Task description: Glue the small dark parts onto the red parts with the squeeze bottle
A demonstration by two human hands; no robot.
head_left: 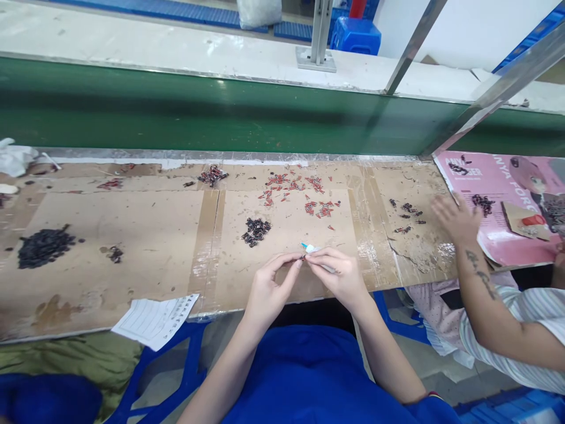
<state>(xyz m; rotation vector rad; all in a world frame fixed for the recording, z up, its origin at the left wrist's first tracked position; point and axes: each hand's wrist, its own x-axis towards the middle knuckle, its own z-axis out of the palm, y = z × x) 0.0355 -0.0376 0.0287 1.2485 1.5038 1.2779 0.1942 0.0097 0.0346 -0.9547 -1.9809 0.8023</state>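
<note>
Left hand: We see the left hand (273, 284) with thumb and index finger pinched together on a small dark part (303, 257).
Right hand: We see the right hand (339, 275) clasped around a white tube (311, 249) with a blue tip, its thumb and index fingertips meeting the same small part.
Part position: The small part sits between the two sets of fingertips, just above the near edge of the surface (168, 218); neither hand is clearly nearer. We cannot tell its long axis at this size.
Tube axis: The tube slants, blue tip pointing away and to the left, just beyond the fingertips; its rear end lies within the right hand.
Black parts pile: We locate the pile of black parts (256, 231) ahead and to the left, nearer the left hand.
Red-and-dark parts: We find loose red-and-dark parts (325, 209) ahead of the hands, the closest cluster nearer the right hand.
Neighbouring station: A co-worker's hand (457, 219) is well apart at right, beside a pink printed sheet (497, 232).
</note>
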